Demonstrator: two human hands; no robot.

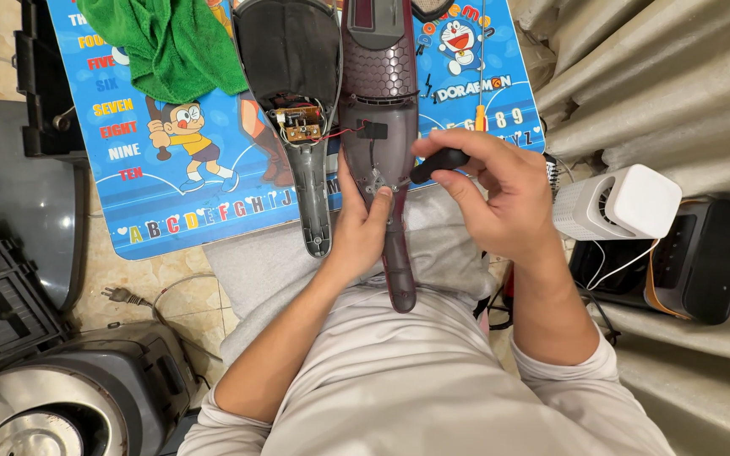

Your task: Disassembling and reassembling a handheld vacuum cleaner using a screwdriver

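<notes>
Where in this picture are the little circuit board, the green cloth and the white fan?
circuit board (301, 123), head view, middle of the brown board inside the open grey shell.
green cloth (175, 46), head view, centre of the crumpled fabric.
white fan (618, 205), head view, its white front face.

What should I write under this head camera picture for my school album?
Left hand steadies an opened maroon appliance shell while the right hand works a black-handled screwdriver into it.
</notes>
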